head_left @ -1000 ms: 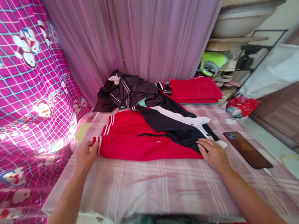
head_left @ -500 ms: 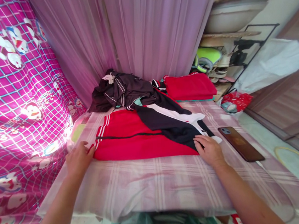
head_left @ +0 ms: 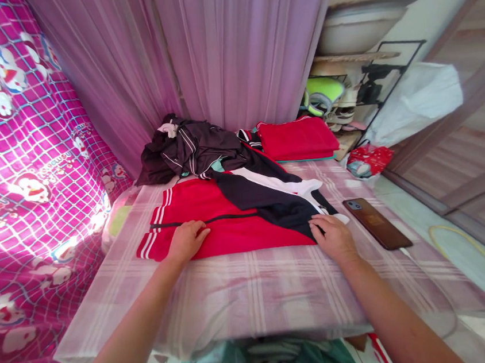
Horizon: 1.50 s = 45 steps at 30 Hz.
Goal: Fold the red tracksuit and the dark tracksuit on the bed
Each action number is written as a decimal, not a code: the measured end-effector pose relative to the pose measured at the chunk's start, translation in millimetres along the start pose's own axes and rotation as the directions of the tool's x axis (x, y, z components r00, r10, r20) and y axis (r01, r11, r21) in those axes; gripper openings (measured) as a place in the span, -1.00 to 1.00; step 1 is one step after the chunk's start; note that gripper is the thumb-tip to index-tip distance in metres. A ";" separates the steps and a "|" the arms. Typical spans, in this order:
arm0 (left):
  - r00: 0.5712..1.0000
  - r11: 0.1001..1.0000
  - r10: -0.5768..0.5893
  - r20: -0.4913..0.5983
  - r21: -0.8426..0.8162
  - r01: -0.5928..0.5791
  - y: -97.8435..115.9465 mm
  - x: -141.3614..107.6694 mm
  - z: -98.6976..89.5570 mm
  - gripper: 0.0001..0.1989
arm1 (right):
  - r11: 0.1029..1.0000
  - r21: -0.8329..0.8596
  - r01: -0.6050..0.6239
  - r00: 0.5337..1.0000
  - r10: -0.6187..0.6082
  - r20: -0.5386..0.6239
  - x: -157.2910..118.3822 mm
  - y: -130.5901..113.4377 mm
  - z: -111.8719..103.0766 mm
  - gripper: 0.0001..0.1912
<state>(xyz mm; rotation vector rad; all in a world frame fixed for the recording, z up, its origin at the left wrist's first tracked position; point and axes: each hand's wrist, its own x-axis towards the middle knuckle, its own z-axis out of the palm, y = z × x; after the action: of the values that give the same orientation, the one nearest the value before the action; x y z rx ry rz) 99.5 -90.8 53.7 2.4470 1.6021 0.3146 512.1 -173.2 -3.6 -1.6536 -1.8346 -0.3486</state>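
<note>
A red, black and white zip jacket (head_left: 239,236) lies flat on the plaid-covered table (head_left: 254,295), its striped hem to the left and its white-trimmed collar to the right. On the red front, just below the dark zip, rests my left hand (head_left: 187,240), fingers apart and flat. My right hand (head_left: 332,234) touches the jacket near the collar, its fingertips bent together on the black fabric; whether cloth is pinched between them is hard to see.
Behind the jacket lie a dark clothes pile (head_left: 204,145) and a folded red stack (head_left: 298,138). A phone (head_left: 377,223) with a cable is at the right. Curtains hang behind and left; a shelf (head_left: 402,72) with shoes stands back right.
My left hand has moved right from the hem onto the jacket's front, and the lower hem corner now lies flat, further left. My right hand stays near the collar. The view has shifted slightly.
</note>
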 end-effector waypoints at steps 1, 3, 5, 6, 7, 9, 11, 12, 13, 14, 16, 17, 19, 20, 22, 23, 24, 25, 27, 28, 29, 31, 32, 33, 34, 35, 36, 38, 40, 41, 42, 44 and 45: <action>1.000 1.000 -0.003 -0.002 0.016 0.003 -2.7 0.8 -0.3 -0.70 | 1.000 0.006 0.005 1.000 -0.005 -0.002 -0.5 1.4 0.1 -0.71; 0.999 0.999 0.018 -0.035 0.051 -0.016 -5.2 -0.9 -2.0 -0.71 | 1.000 0.019 0.008 1.000 -0.008 -0.002 -0.9 4.2 0.5 -0.73; 0.992 0.995 0.060 -0.111 0.085 -0.051 -2.1 -6.0 -3.2 -0.70 | 1.000 0.016 -0.009 1.000 0.009 0.004 0.4 5.5 0.1 -0.74; 0.984 0.992 0.100 -0.148 0.095 -0.086 1.6 -9.0 -2.9 -0.68 | 1.000 0.004 -0.023 1.000 0.023 0.013 2.0 4.9 -0.8 -0.75; 0.973 0.985 0.154 -0.172 0.101 -0.138 6.2 -11.8 -1.6 -0.65 | 0.999 -0.013 -0.039 0.999 0.040 0.027 4.5 3.2 -2.1 -0.75; 0.944 0.955 0.292 -0.155 0.104 -0.278 16.8 -15.7 4.6 -0.61 | 0.996 -0.056 -0.066 0.996 0.069 0.061 11.4 -4.1 -6.0 -0.74; 0.910 0.910 0.409 -0.070 0.101 -0.401 25.8 -16.4 15.2 -0.58 | 0.995 -0.075 -0.060 0.994 0.067 0.081 19.5 -15.3 -9.8 -0.71; 0.898 0.894 0.440 -0.022 0.103 -0.435 28.6 -15.6 21.3 -0.54 | 0.997 -0.068 -0.034 0.995 0.040 0.092 22.9 -21.4 -11.0 -0.70; 0.891 0.885 0.453 0.020 0.107 -0.452 30.2 -14.4 27.3 -0.49 | 0.998 -0.055 0.007 0.994 -0.001 0.112 25.4 -26.8 -11.3 -0.68; 0.890 0.883 0.453 0.054 0.110 -0.456 30.7 -13.0 32.7 -0.44 | 0.998 -0.043 0.056 0.988 -0.049 0.145 26.4 -31.1 -10.8 -0.65; 0.897 0.891 0.431 0.098 0.109 -0.440 28.9 -10.6 40.2 -0.36 | 0.990 -0.045 0.136 0.961 -0.121 0.247 24.2 -34.3 -7.4 -0.57; 0.901 0.897 0.419 0.112 0.102 -0.430 27.5 -10.0 41.7 -0.34 | 0.986 -0.062 0.155 0.946 -0.131 0.297 21.1 -33.0 -5.0 -0.54; 0.906 0.908 0.403 0.131 0.069 -0.413 25.0 -9.6 40.1 -0.34 | 0.982 -0.103 0.157 0.929 -0.111 0.353 13.0 -26.4 -0.1 -0.51; 0.908 0.913 0.396 0.135 0.044 -0.405 24.2 -9.4 37.2 -0.36 | 0.982 -0.114 0.152 0.929 -0.103 0.355 8.8 -22.2 1.9 -0.51; 0.911 0.921 0.388 0.139 -0.029 -0.388 23.8 -7.6 27.5 -0.42 | 0.983 -0.111 0.148 0.944 -0.106 0.313 2.2 -14.7 4.4 -0.53; 0.914 0.925 0.380 0.144 -0.076 -0.373 23.8 -4.9 21.0 -0.44 | 0.984 -0.100 0.146 0.955 -0.113 0.275 -0.1 -12.1 4.8 -0.55; 0.920 0.930 0.363 0.149 -0.123 -0.347 23.9 -0.6 13.4 -0.44 | 0.986 -0.085 0.142 0.966 -0.119 0.228 -1.5 -10.6 4.5 -0.58; 0.931 0.937 0.333 0.148 -0.163 -0.309 23.8 5.9 4.9 -0.44 | 0.989 -0.069 0.134 0.977 -0.120 0.176 -2.2 -9.9 3.6 -0.62; 0.968 0.960 0.230 0.101 -0.185 -0.208 22.8 26.3 -14.4 -0.47 | 0.994 -0.046 0.101 0.993 -0.098 0.071 -1.9 -10.6 0.8 -0.66; 0.985 0.974 0.165 0.047 -0.163 -0.156 22.0 40.5 -24.7 -0.50 | 0.996 -0.042 0.078 0.997 -0.076 0.028 -1.1 -11.5 -0.8 -0.67; 0.993 0.986 0.113 -0.024 -0.121 -0.115 21.3 57.1 -34.9 -0.53 | 0.998 -0.041 0.054 0.999 -0.054 -0.002 -0.2 -12.5 -2.2 -0.68; 0.986 0.997 0.080 -0.149 -0.010 -0.082 21.4 95.9 -52.9 -0.58 | 0.999 -0.041 0.020 0.999 -0.021 -0.026 1.8 -14.3 -4.2 -0.69; 0.982 0.995 0.090 -0.168 0.045 -0.084 22.9 116.7 -59.5 -0.60 | 0.999 -0.036 0.012 1.000 -0.013 -0.025 2.6 -14.8 -4.6 -0.69; 0.981 0.991 0.105 -0.160 0.102 -0.089 25.6 137.5 -63.8 -0.61 | 1.000 -0.026 0.007 1.000 -0.007 -0.020 3.1 -15.1 -4.5 -0.70; 0.984 0.981 0.130 -0.123 0.162 -0.109 29.7 157.4 -65.4 -0.61 | 1.000 -0.013 0.002 1.000 -0.003 -0.016 3.3 -15.2 -4.2 -0.71; 0.985 0.966 0.157 -0.073 0.217 -0.138 35.0 175.9 -64.1 -0.61 | 1.000 0.001 -0.004 1.000 0.004 -0.014 3.3 -15.1 -3.7 -0.72; 0.982 0.948 0.187 -0.005 0.265 -0.179 41.3 192.4 -60.0 -0.59 | 1.000 0.015 -0.012 1.000 0.012 -0.014 3.2 -15.0 -3.2 -0.73; 0.959 0.905 0.242 0.150 0.323 -0.279 54.9 219.2 -45.0 -0.56 | 0.999 0.040 -0.028 1.000 0.028 -0.013 2.6 -14.7 -2.4 -0.75; 0.921 0.871 0.273 0.277 0.334 -0.359 67.1 237.7 -25.7 -0.54 | 0.997 0.059 -0.044 0.999 0.045 -0.011 2.3 -14.9 -2.7 -0.76; 0.905 0.861 0.279 0.322 0.333 -0.384 71.6 244.5 -16.5 -0.53 | 0.996 0.068 -0.053 0.999 0.054 -0.010 2.4 -15.1 -3.1 -0.76; 0.892 0.854 0.279 0.355 0.332 -0.400 74.9 249.9 -8.5 -0.52 | 0.995 0.077 -0.061 0.998 0.062 -0.007 2.6 -15.2 -3.8 -0.76; 0.874 0.844 0.272 0.402 0.337 -0.418 77.9 257.8 2.5 -0.49 | 0.992 0.099 -0.078 0.997 0.078 -0.003 3.4 -15.4 -5.1 -0.76; 0.869 0.838 0.267 0.417 0.345 -0.423 77.9 260.6 5.2 -0.48 | 0.990 0.110 -0.088 0.996 0.088 0.001 3.9 -15.3 -5.7 -0.76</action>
<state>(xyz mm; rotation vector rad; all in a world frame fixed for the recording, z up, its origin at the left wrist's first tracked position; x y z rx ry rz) 270.8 117.6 88.3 2.9053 1.1512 -0.4665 499.0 -176.1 6.5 -1.6510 -1.7402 -0.2088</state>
